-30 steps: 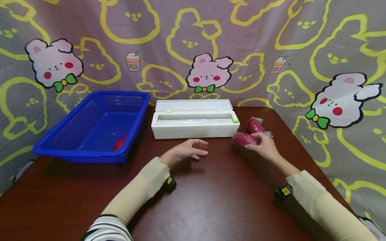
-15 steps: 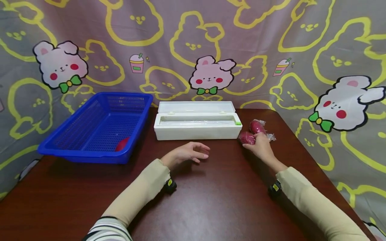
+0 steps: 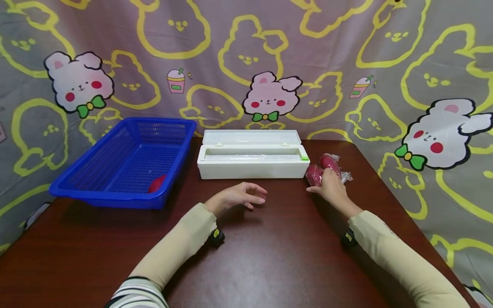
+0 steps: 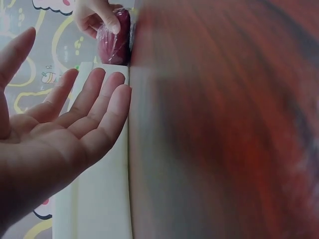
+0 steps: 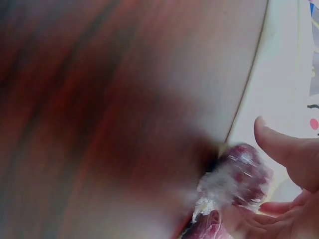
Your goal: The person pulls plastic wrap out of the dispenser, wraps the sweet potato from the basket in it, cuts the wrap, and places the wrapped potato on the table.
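Observation:
My right hand (image 3: 333, 189) is at a dark-red oblong item (image 3: 314, 175) wrapped in clear film, at the right end of the white box. In the right wrist view the thumb stands away from this wrapped item (image 5: 247, 172), with the other fingers close along its side. A second dark-red wrapped item (image 3: 328, 161) lies just behind, partly hidden by the hand. Over the table's middle, my left hand (image 3: 236, 196) holds nothing; the left wrist view shows its fingers (image 4: 92, 94) loosely extended.
A white cling film box (image 3: 252, 170) stands at the back with its lid raised and clear film inside. To the left sits a blue plastic basket (image 3: 111, 196) with a red object (image 3: 156, 184) in it. A patterned cloth (image 3: 215, 42) hangs behind the table.
My right hand has set the wrapped item down beside the other one, and its thumb has moved off the item. The left hand stays nearly still. The head view has shifted slightly.

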